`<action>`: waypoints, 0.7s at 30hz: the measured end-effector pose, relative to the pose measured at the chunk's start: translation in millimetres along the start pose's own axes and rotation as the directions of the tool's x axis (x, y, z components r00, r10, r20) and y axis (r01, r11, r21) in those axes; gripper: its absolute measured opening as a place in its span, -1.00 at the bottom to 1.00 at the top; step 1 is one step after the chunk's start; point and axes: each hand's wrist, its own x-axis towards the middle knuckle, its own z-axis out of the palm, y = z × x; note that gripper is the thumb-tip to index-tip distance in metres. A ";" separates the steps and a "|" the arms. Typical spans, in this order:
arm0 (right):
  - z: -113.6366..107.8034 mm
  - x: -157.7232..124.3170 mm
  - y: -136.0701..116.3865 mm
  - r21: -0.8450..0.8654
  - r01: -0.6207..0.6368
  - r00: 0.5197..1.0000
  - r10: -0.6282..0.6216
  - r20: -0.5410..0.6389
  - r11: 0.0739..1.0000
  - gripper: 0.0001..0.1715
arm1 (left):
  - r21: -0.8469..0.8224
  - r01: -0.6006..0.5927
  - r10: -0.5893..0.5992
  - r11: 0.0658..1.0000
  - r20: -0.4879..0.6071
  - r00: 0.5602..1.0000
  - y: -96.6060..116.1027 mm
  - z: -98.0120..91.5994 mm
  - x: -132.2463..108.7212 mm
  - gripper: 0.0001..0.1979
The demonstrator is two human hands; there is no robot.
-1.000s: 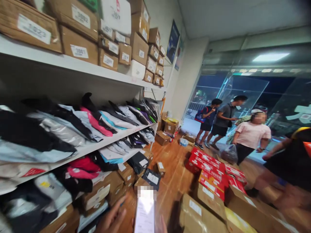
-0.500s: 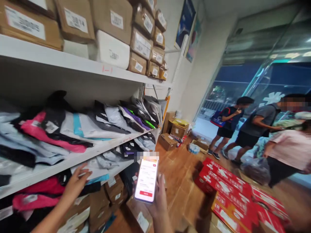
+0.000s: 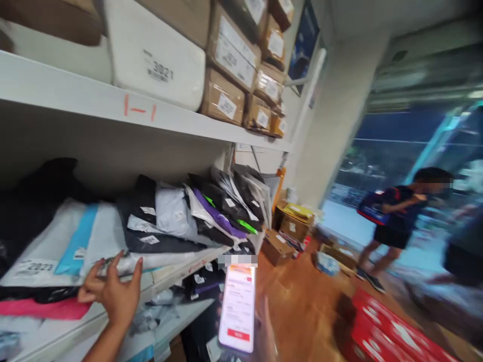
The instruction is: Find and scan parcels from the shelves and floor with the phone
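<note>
With its fingers spread and slightly curled, my left hand (image 3: 113, 294) is at the front edge of the middle shelf. It is in front of a white mailer bag with a blue stripe (image 3: 105, 231); whether the fingertips touch the bag I cannot tell. Beside that bag lie a stack of black and grey mailer bags (image 3: 162, 236) with white labels. My right hand (image 3: 267, 329) is wrapped around a smartphone (image 3: 237, 309), held upright with its lit screen facing me. A pink bag (image 3: 49, 309) lies under the white one.
Labelled cardboard boxes (image 3: 226, 95) and a white parcel (image 3: 158, 60) fill the upper shelf (image 3: 86, 103). More boxes (image 3: 279, 246) stand on the wooden floor ahead. Red cartons (image 3: 396, 327) lie at the lower right. A person (image 3: 400, 211) stands by the glass front, another partly in view.
The view has moved closer to the shelf and swung left. My left hand has risen from beside the lower shelf to the middle shelf's bags. The smartphone stays in my right hand.
</note>
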 end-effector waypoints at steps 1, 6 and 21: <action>-5.7 9.9 -4.9 0.013 -0.028 1.000 0.028 0.010 1.000 -0.23 | 0.023 -0.011 0.011 1.000 -0.019 1.000 -3.6 5.8 -0.3 -0.46; -13.8 54.4 -28.1 -0.002 -0.135 0.990 0.135 0.047 0.991 -0.30 | 0.104 -0.058 0.068 0.993 -0.089 0.994 -25.8 9.7 3.3 -0.58; 42.5 120.5 -40.3 -0.156 -0.337 0.858 0.371 0.356 0.928 -0.15 | 0.054 0.243 -0.220 0.969 -0.273 0.937 -8.7 -59.9 19.5 -0.61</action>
